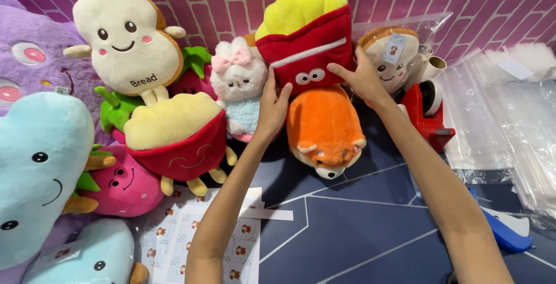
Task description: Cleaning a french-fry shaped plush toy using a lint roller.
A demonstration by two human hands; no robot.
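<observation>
Two hands are on one toy: we find the left hand [272,103] laid flat, fingers straight, against the lower left edge of the red fries plush [305,35], and the right hand [360,78] spread open against its lower right edge, thumb pointing inward under the white eyes. Neither hand is closed around it; we judge it pressed between the two palms. The fries plush stands upright against the pink brick wall [231,0], its yellow top uppermost, just above an orange dog plush [324,128] lying on the dark blue bench [359,226]. Just left of it sits a white bunny plush [238,84] with a pink bow, touching the left hand. Further left we note a toast plush [124,37], a second fries plush [176,136] tilted on its side, and a pink strawberry plush [124,182]. Right of the right hand stand a bagged toast plush [394,52] and a red tape dispenser [428,116]. Sticker sheets [174,237] lie under the left forearm.
</observation>
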